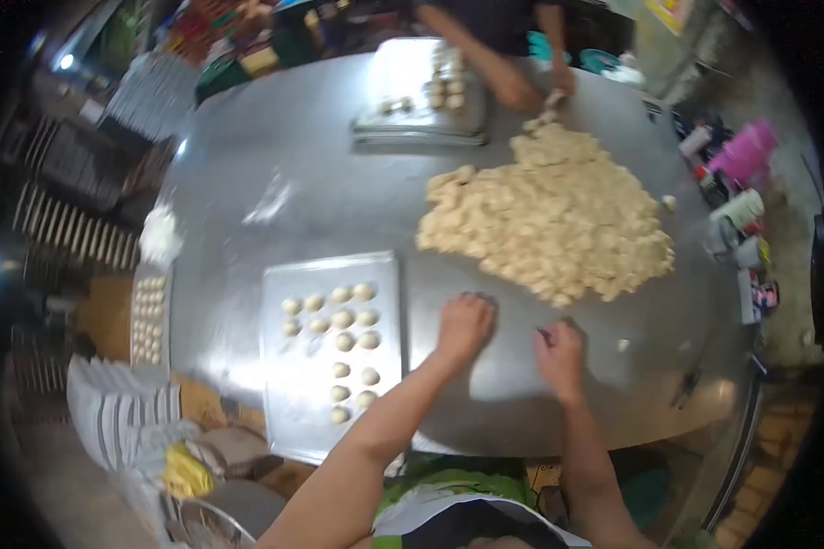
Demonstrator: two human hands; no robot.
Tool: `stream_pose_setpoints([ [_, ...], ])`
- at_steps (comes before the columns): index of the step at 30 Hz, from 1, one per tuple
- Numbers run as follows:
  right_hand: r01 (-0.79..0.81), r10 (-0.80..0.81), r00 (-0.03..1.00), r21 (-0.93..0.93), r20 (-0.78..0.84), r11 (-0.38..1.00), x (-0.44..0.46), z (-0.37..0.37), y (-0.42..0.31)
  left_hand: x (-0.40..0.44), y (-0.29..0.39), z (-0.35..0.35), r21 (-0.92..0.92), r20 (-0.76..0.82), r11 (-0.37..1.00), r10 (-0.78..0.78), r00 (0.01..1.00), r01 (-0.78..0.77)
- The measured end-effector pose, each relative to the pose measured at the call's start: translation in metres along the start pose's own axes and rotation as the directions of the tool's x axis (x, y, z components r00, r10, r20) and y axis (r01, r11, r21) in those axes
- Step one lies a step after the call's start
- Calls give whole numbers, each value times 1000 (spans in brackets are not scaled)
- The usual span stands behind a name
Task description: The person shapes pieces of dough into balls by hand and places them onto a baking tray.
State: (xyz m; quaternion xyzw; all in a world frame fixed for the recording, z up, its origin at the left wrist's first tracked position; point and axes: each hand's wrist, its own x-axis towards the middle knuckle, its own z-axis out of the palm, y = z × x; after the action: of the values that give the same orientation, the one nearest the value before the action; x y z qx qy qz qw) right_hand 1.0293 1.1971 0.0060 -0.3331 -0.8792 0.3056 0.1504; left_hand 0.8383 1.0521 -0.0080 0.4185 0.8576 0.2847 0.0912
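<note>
My left hand (467, 326) rests palm down on the metal table with its fingers curled. Whatever lies under it is hidden. Just to its right, my right hand (559, 353) is closed near the table surface, and a small dark spot shows at its fingers. Beyond both hands spreads a big heap of cut dough pieces (549, 215). On my left lies a baking tray (288, 393) with several round dough balls (342, 318) in rows. One small scrap of dough (623, 345) sits right of my right hand.
Across the table (220, 229), a co-worker's hand (561, 78) touches the heap's far end. Stacked trays (417, 137) with dough balls stand beside that person's arm. A dark tool (687, 386) lies at right. Flour (159, 235) and another tray (148, 320) are at the left edge.
</note>
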Motion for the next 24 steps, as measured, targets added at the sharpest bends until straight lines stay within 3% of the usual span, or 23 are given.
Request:
stream_pose_setpoints([
  [1,42,-44,999,-93,-16,995,-15,-5,-6,-17,-13,-4,6,-9,999,-35,999,35],
  [3,37,-36,999,-106,7,994,-36,-7,-17,-56,-35,-10,-196,-165,963,155,974,-187],
  [4,20,-19,1000,-127,7,992,-44,-6,-26,-76,-41,-23,-204,-168,964,139,976,-172],
  [7,52,-51,998,-38,38,998,-43,37,-92,-129,-59,-98,-483,-102,871,50,994,-93],
  [9,256,-265,962,107,70,961,-40,86,-146,-163,-91,-146,-683,127,680,-249,960,267],
  [11,473,-473,867,40,153,880,-42,119,-223,-180,-111,-203,-284,-282,958,-126,951,43],
  [13,565,-563,810,37,167,824,-45,156,-280,-194,-166,-216,-90,-409,994,-89,908,56],
  [16,631,-637,763,83,113,771,-41,206,-313,-193,-219,-204,-45,-338,985,-174,925,169],
  [18,616,-610,764,46,210,787,-38,219,-319,-198,-221,-209,-17,-300,975,-218,928,224],
  [20,618,-602,761,14,242,786,-20,225,-326,-193,-218,-213,-142,-305,963,-261,916,228],
  [24,601,-599,797,-5,70,799,-6,229,-317,-207,-217,-206,-291,-285,913,-370,884,288],
])
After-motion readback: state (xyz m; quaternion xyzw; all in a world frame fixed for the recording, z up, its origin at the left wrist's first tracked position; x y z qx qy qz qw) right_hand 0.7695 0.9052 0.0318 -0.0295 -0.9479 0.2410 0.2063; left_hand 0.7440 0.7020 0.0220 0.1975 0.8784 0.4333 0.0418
